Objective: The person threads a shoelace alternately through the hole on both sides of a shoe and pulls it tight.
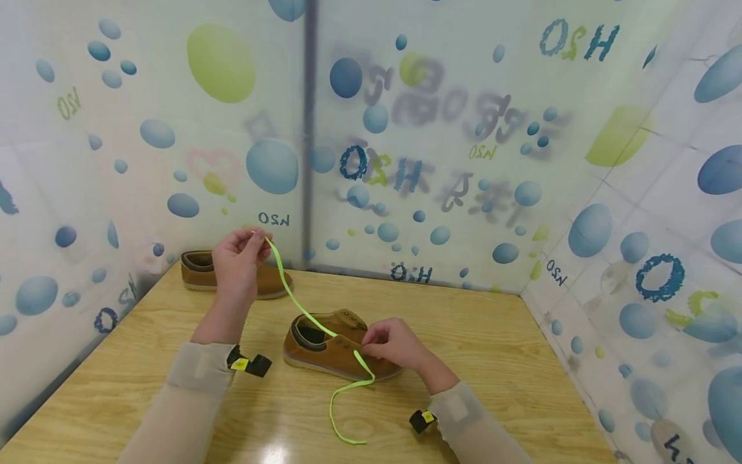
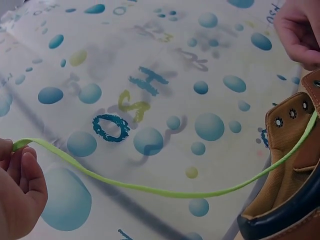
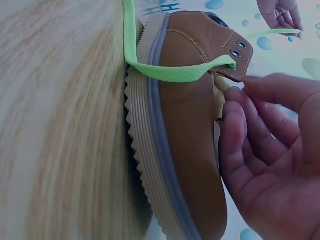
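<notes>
A brown lace-up shoe [image 1: 324,357] sits on the table with its toe to the right. Its bright green shoelace [image 2: 165,194] passes through one eyelet near the front of the eyelet flap [image 3: 244,56]. My left hand [image 1: 237,261] is raised to the left of this shoe and pinches one end of the lace, which hangs in a slack curve. The other end trails over the shoe's side onto the wood. At the front corner of the eyelet flap, my right hand [image 3: 275,135] pinches the shoe's edge between thumb and finger; the fingertips partly hide the contact.
A second brown shoe [image 1: 275,283] stands at the table's back left, partly behind my left hand. The wooden table [image 1: 464,341] meets printed curtains [image 1: 371,212] at its back. Black camera straps [image 1: 249,364] are on both wrists.
</notes>
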The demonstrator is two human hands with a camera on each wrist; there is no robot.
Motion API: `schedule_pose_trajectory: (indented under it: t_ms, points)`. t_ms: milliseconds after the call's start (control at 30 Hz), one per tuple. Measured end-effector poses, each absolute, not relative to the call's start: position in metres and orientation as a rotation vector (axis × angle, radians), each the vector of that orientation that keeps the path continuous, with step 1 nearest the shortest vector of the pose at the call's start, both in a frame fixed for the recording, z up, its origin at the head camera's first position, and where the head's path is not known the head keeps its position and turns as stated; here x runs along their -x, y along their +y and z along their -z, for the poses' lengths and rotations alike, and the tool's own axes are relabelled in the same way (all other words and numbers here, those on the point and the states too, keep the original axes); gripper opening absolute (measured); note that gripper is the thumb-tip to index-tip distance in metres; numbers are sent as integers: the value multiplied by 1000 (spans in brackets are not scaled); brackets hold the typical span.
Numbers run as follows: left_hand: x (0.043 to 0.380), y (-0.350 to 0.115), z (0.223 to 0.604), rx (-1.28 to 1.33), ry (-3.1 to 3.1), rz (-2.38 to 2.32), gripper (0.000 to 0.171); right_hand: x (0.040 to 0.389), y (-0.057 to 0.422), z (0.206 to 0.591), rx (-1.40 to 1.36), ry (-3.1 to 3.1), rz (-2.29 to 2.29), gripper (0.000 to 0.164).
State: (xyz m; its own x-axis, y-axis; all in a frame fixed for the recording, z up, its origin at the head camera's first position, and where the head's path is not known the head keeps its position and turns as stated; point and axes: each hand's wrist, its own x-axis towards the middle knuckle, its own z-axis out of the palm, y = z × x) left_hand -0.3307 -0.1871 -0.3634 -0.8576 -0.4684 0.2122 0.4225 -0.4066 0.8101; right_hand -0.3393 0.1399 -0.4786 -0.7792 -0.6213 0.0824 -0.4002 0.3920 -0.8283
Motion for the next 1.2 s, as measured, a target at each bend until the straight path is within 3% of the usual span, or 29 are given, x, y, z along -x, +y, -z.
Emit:
schedule_pose_trajectory:
  t_ms: [600, 767, 867, 1200]
  points:
    - [327, -181, 360, -20, -1339, 2259, 14, 342, 138, 483, 727, 2696, 1389, 4]
    - [329, -166, 368, 4, -1606, 2167, 16, 342, 136, 484, 665, 2698, 1416, 4]
    - [331, -149, 378, 14, -1868, 2038, 8, 342, 135, 486, 653, 2733, 1393, 6]
    - [334, -95, 422, 413, -2627, 1467, 12, 343, 129, 493, 804, 2908, 1218, 10]
